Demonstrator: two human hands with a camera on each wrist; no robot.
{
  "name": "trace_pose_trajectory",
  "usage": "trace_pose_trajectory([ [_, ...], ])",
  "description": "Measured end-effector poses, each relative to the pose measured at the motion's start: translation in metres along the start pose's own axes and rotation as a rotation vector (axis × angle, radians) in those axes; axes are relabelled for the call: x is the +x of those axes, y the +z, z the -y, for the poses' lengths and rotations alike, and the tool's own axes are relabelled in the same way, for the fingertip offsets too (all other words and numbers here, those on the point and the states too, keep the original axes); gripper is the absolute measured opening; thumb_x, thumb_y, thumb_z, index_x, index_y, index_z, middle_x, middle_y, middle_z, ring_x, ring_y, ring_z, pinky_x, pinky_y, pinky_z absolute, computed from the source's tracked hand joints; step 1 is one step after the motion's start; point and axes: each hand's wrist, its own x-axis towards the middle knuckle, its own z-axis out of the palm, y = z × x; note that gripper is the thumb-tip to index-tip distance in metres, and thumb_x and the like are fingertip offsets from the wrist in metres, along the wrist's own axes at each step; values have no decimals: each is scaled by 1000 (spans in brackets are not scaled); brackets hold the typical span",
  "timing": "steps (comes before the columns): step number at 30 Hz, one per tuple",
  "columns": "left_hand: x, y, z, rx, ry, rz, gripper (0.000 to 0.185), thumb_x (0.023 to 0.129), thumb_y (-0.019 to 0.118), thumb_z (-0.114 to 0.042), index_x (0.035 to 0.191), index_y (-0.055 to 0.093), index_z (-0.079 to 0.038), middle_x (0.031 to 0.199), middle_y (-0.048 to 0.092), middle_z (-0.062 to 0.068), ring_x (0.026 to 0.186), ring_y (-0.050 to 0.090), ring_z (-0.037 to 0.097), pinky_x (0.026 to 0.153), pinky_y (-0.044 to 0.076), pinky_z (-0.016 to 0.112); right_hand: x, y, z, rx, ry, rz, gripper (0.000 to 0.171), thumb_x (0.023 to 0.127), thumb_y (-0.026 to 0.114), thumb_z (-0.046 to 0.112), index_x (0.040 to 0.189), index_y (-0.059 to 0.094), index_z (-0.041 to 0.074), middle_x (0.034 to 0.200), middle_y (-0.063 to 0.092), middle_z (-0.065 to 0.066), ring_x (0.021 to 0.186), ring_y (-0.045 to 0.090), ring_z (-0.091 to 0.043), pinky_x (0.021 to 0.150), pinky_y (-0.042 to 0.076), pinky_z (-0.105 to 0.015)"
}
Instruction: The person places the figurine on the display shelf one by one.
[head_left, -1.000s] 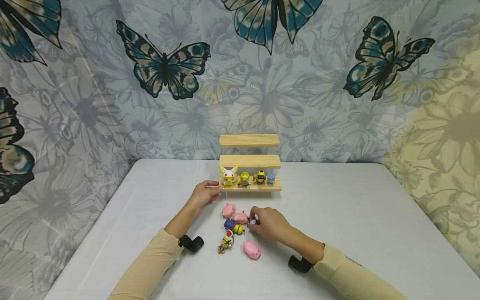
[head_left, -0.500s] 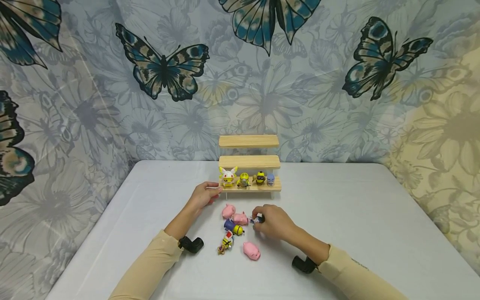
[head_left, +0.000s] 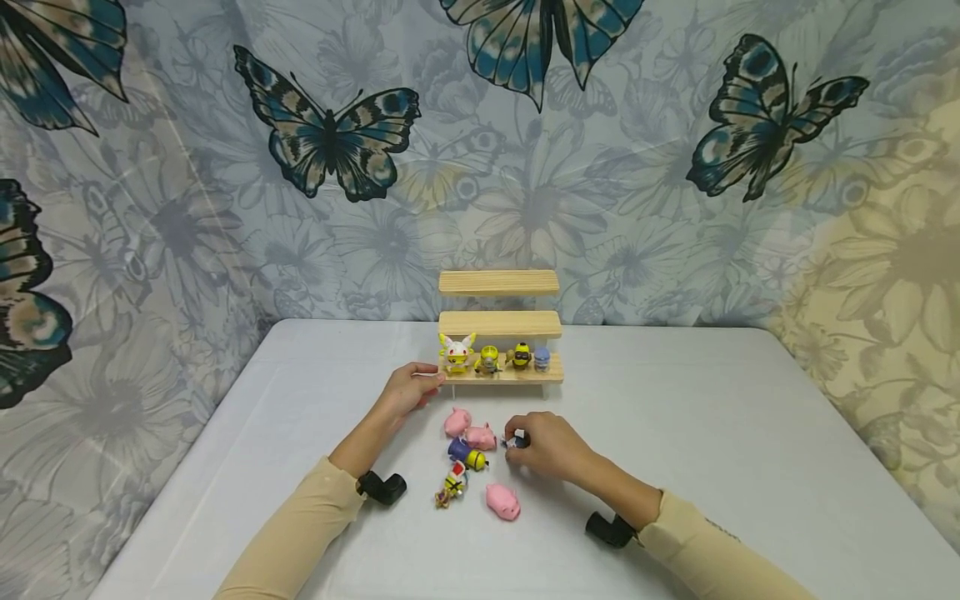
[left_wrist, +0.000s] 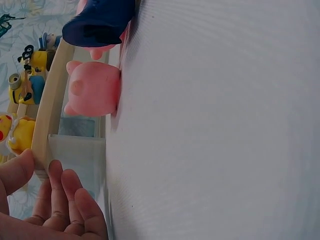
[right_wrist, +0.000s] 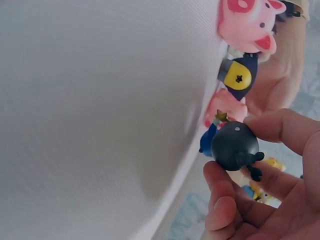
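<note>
Fingers of my right hand (head_left: 547, 447) are pinching a small dark round-headed figure (right_wrist: 234, 146) just above the tabletop (head_left: 712, 433) — it is sitting at the fingertips, with the wooden step shelf (head_left: 500, 325) lying straight ahead, beyond the toy pile. My left hand (head_left: 408, 389) is nearer that shelf, thumb and relaxed fingers touching its lowest step's left end. I am counting four figures on that step and, loose on the tabletop, three pink pigs plus probably three others — they overlap.

A home play corner: butterfly wall cloth (head_left: 330, 133), toy shelf (head_left: 500, 325).
</note>
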Motion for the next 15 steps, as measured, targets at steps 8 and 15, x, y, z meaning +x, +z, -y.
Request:
trace_pose_trajectory([
  [8,1,0,0,-11,-2,-3,37,92,67,-20,124,59,-4,94,70,9,79,60,11,65,45,23,3,-8,2,29,65,2,23,74,80,18,90,65,13,74,58,4,68,49,-11,64,40,-28],
  [15,1,0,0,-13,0,7,37,92,67,-21,124,59,-4,95,70,9,78,60,10,65,44,24,-1,-16,-2,12,-32,-25,19,75,77,15,92,68,13,77,58,5,72,48,-9,65,40,-25],
])
